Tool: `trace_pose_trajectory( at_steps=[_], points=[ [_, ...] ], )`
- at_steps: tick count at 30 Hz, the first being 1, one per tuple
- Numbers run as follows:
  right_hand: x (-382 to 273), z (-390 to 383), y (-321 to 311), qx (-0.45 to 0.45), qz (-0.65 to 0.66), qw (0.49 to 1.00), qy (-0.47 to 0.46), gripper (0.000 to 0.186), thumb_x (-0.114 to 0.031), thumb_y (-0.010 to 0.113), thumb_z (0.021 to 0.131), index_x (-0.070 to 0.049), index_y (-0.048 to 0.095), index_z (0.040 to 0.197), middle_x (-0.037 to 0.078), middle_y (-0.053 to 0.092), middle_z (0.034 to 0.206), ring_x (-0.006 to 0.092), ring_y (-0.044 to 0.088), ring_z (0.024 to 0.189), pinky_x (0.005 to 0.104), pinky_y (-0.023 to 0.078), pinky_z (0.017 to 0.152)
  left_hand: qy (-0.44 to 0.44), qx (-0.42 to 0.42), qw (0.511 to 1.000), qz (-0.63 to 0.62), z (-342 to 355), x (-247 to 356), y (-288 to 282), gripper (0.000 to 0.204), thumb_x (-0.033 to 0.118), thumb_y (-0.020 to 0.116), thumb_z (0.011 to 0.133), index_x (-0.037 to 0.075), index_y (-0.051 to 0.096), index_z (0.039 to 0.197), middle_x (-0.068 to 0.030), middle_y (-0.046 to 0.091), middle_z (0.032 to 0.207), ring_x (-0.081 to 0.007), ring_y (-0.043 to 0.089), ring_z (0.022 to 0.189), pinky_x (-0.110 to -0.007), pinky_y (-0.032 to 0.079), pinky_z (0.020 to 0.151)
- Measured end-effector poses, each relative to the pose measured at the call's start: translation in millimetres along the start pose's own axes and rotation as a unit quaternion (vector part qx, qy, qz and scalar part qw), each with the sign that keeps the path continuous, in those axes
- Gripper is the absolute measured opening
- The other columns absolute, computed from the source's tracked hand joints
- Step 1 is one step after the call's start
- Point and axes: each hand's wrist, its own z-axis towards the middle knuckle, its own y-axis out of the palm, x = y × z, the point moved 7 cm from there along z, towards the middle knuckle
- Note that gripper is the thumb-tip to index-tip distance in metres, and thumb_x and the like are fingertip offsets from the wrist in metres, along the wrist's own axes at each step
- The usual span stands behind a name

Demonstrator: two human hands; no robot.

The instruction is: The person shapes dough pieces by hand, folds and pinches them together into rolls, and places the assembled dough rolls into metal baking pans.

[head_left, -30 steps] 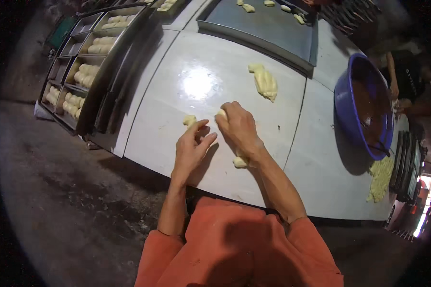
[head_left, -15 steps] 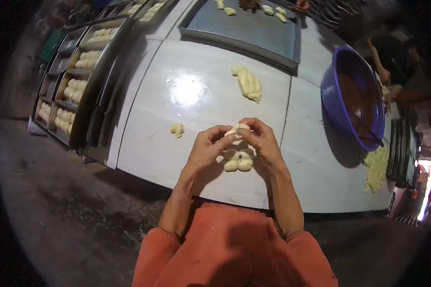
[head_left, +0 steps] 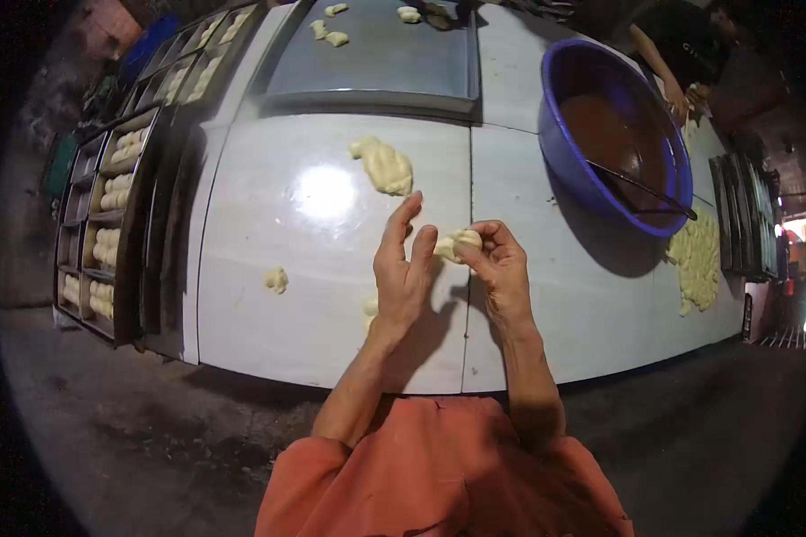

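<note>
A small piece of pale dough (head_left: 454, 245) is pinched between the thumb and fingers of my right hand (head_left: 503, 273), above the white table. My left hand (head_left: 403, 277) is open beside it, fingers stretched up and thumb apart, palm facing the dough. Behind my left wrist, more shaped dough (head_left: 370, 310) on the table is mostly hidden. Beyond my left fingertips lies a larger dough lump (head_left: 385, 168). A small dough scrap (head_left: 276, 280) sits farther left.
A grey metal tray (head_left: 367, 100) holding several dough bits stands at the back. To the right are a purple basin (head_left: 560, 166) of brown filling with a dark-handled tool, a flat dough sheet (head_left: 697, 259) and stacked tins (head_left: 745, 215). Dough-filled tins (head_left: 107, 199) stand left. A co-worker's hand (head_left: 676, 106) is beyond the basin.
My left hand has let go of the dough and opened; my right hand keeps it. Both hands have shifted right of the shaped dough on the table. The whole view has turned as well.
</note>
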Motion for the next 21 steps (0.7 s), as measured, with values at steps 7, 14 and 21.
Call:
trace_pose_trajectory(
  at_steps=[7,14,21],
  points=[
    [-32,-10,-15,0.004,0.258,0.964,0.058,0.024,-0.011,0.070,0.093,-0.003,0.058,0.112,0.004,0.064,0.095,0.0103,0.064,0.086,0.0254,0.056,0.078,0.096,-0.096,0.964,-0.228,-21,22,93,0.085,0.047,0.073,0.088,-0.006,0.040,0.146,-0.0206,0.066,0.125,-0.0229,0.066,0.110,-0.033,0.053,0.093],
    [-91,26,-77,0.046,0.164,0.985,-0.028,0.022,-0.021,0.066,0.097,-0.005,0.059,0.110,0.003,0.064,0.094,0.0097,0.063,0.084,0.0244,0.053,0.076,-0.180,-0.208,0.908,-0.317,-58,-5,149,0.097,0.014,0.078,0.087,0.006,0.013,0.159,-0.0194,0.061,0.132,-0.0232,0.064,0.114,-0.033,0.054,0.094],
    [-143,140,-225,0.056,-0.460,0.886,0.006,0.024,-0.023,0.060,0.097,-0.001,0.061,0.107,0.010,0.069,0.099,0.0230,0.068,0.087,0.0389,0.053,0.077,-0.269,-0.262,0.915,-0.147,-40,-15,107,0.044,0.012,0.063,0.098,-0.002,0.051,0.139,-0.0183,0.064,0.124,-0.0204,0.065,0.106,-0.032,0.053,0.092]
  ],
)
